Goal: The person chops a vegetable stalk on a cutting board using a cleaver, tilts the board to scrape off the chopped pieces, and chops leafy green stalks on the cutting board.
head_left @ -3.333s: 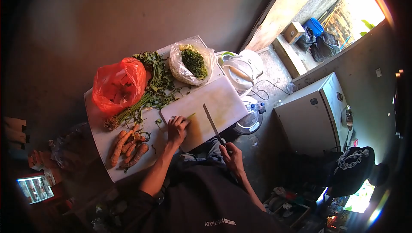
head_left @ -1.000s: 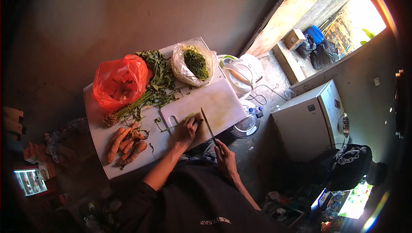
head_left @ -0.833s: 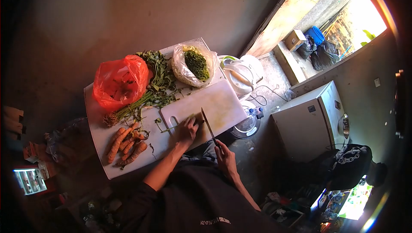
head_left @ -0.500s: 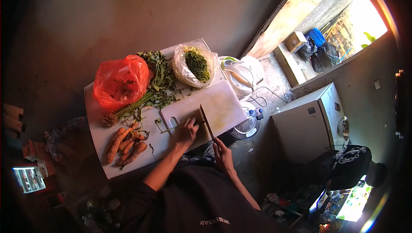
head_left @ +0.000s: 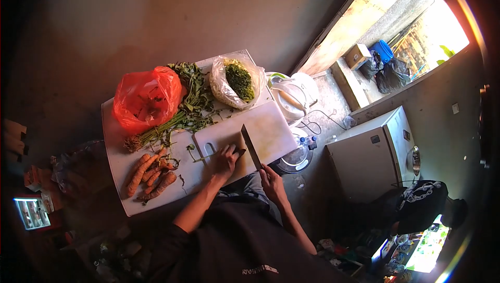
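My left hand [head_left: 227, 161] rests on the white cutting board [head_left: 268, 121], its fingers bent over a thin green stem [head_left: 204, 158] that sticks out to the left. My right hand [head_left: 271, 177] is wrapped round the handle of a knife [head_left: 250, 146], whose blade lies across the board just right of my left fingers. Behind the board are leafy greens [head_left: 192, 100] with roots, and a clear bag [head_left: 235, 82] of chopped greens. Several carrots [head_left: 151, 174] lie left of the board, in front of a red plastic bag [head_left: 146, 99].
Right of the white table [head_left: 121, 171] stand a white appliance [head_left: 289, 98] with a cable and a round lidded container [head_left: 296, 159] with bottles. Farther right are a white fridge [head_left: 362, 160] and a person in dark clothes [head_left: 424, 202]. A doorway shows black bags [head_left: 393, 74].
Since the earliest frame, my left hand has moved right over the board and a stem now shows at its left. The knife stays in my right hand, its blade now closer to my left fingers.
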A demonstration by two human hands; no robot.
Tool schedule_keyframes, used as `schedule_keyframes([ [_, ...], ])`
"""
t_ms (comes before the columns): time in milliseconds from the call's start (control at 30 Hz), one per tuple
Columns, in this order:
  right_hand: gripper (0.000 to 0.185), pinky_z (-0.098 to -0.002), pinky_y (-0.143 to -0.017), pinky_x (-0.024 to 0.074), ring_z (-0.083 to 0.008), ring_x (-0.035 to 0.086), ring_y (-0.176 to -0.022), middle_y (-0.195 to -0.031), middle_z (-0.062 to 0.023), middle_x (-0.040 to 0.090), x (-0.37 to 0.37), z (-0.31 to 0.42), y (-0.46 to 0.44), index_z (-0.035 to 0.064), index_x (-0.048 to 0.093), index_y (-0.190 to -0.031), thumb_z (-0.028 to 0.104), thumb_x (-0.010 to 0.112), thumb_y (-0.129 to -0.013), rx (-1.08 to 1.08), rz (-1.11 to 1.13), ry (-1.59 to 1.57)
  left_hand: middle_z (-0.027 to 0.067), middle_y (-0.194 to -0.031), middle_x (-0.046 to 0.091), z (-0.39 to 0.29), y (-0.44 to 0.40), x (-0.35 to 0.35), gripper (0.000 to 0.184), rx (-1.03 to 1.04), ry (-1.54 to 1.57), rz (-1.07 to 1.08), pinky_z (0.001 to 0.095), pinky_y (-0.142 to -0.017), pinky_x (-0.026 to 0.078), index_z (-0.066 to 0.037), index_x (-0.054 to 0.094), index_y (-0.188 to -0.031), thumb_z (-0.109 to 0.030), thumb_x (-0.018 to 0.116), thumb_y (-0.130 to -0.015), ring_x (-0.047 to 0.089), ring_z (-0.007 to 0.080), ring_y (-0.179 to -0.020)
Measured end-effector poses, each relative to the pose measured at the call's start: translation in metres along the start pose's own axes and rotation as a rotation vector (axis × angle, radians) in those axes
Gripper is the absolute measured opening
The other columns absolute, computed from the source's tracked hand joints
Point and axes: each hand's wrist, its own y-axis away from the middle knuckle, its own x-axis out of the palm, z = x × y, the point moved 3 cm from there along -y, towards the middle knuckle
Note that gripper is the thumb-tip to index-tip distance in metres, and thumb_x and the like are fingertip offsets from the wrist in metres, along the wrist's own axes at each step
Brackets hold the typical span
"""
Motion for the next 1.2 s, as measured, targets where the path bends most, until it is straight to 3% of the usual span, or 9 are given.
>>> schedule_keyframes([
  [67, 0.040, -0.0301, -0.057, 0.0427, -0.0108, 0.050, -0.061, -0.066, -0.0057, 0.052, 0.006, -0.005, 0.004, -0.0015, 0.058, -0.129, 0.028, 0.054, -0.102, -0.035, -0.023, 0.016, 0.0188, -0.118, 0.060, 0.000, -0.001, -0.001, 0.018, -0.017, 0.002, 0.026, 0.0475, -0.094, 0.048, -0.008, 0.067, -0.094, -0.016, 0.054, -0.086, 0.058, 0.0371, -0.109],
  [133, 0.040, -0.0301, -0.058, 0.0440, -0.0113, 0.051, -0.062, -0.068, -0.0067, 0.054, 0.014, -0.012, 0.002, -0.0016, 0.058, -0.129, 0.028, 0.054, -0.102, -0.070, -0.046, 0.034, 0.0193, -0.117, 0.060, -0.001, 0.000, -0.001, 0.017, 0.053, -0.044, -0.138, 0.0484, -0.091, 0.048, -0.007, 0.067, -0.093, -0.016, 0.054, -0.085, 0.058, 0.0375, -0.105],
  [233, 0.039, -0.0348, -0.068, 0.0500, -0.0189, 0.062, -0.071, -0.083, -0.0190, 0.067, 0.023, -0.009, -0.004, -0.0030, 0.058, -0.128, 0.026, 0.054, -0.102, -0.139, -0.116, -0.011, 0.0204, -0.116, 0.060, 0.003, -0.002, 0.000, 0.017, 0.034, 0.000, 0.002, 0.0487, -0.089, 0.048, -0.007, 0.067, -0.093, -0.015, 0.054, -0.085, 0.058, 0.0382, -0.104],
  [467, 0.038, -0.0360, -0.072, 0.0511, -0.0228, 0.065, -0.076, -0.086, -0.0239, 0.067, 0.018, 0.011, -0.021, -0.0009, 0.060, -0.127, 0.027, 0.053, -0.102, -0.145, -0.102, 0.009, 0.0208, -0.113, 0.062, 0.001, -0.001, -0.002, 0.017, 0.057, -0.017, -0.087, 0.0474, -0.088, 0.049, -0.005, 0.066, -0.090, -0.015, 0.053, -0.087, 0.059, 0.0385, -0.102],
  [533, 0.038, -0.0420, -0.072, 0.0525, -0.0386, 0.071, -0.086, -0.091, -0.0302, 0.067, 0.009, 0.023, -0.015, 0.0018, 0.060, -0.127, 0.029, 0.051, -0.102, -0.002, -0.010, 0.106, 0.0203, -0.114, 0.062, 0.006, 0.001, 0.004, 0.017, 0.005, 0.046, -0.029, 0.0469, -0.088, 0.049, -0.005, 0.066, -0.089, -0.017, 0.054, -0.088, 0.059, 0.0389, -0.102],
  [700, 0.036, -0.0422, -0.069, 0.0517, -0.0405, 0.070, -0.080, -0.084, -0.0286, 0.066, 0.013, 0.012, -0.002, 0.0017, 0.059, -0.127, 0.027, 0.051, -0.102, -0.041, -0.029, 0.101, 0.0202, -0.115, 0.062, 0.009, 0.001, 0.009, 0.018, -0.018, 0.043, -0.084, 0.0472, -0.091, 0.048, -0.005, 0.067, -0.090, -0.018, 0.055, -0.088, 0.059, 0.0399, -0.104],
  [800, 0.038, -0.0402, -0.069, 0.0503, -0.0331, 0.070, -0.078, -0.084, -0.0277, 0.066, 0.025, 0.004, -0.003, 0.0008, 0.058, -0.129, 0.028, 0.052, -0.103, -0.117, -0.082, 0.077, 0.0196, -0.116, 0.062, 0.004, 0.002, 0.002, 0.018, -0.013, 0.022, -0.082, 0.0473, -0.092, 0.048, -0.006, 0.067, -0.091, -0.018, 0.054, -0.089, 0.059, 0.0401, -0.105],
  [933, 0.037, -0.0430, -0.069, 0.0505, -0.0437, 0.069, -0.083, -0.083, -0.0316, 0.063, 0.031, 0.011, -0.018, 0.0011, 0.059, -0.127, 0.028, 0.052, -0.102, -0.100, -0.082, 0.072, 0.0197, -0.116, 0.061, 0.003, 0.001, 0.002, 0.018, -0.012, 0.018, -0.049, 0.0474, -0.091, 0.048, -0.006, 0.068, -0.092, -0.017, 0.054, -0.089, 0.059, 0.0395, -0.104],
  [1200, 0.036, -0.0418, -0.069, 0.0501, -0.0366, 0.070, -0.079, -0.084, -0.0273, 0.065, 0.017, 0.017, -0.016, 0.0011, 0.060, -0.124, 0.029, 0.051, -0.103, -0.008, -0.038, 0.115, 0.0165, -0.101, 0.059, -0.006, -0.006, -0.015, 0.025, -0.023, 0.112, -0.045, 0.0467, -0.083, 0.048, -0.007, 0.069, -0.093, -0.020, 0.048, -0.090, 0.058, 0.0368, -0.097],
])
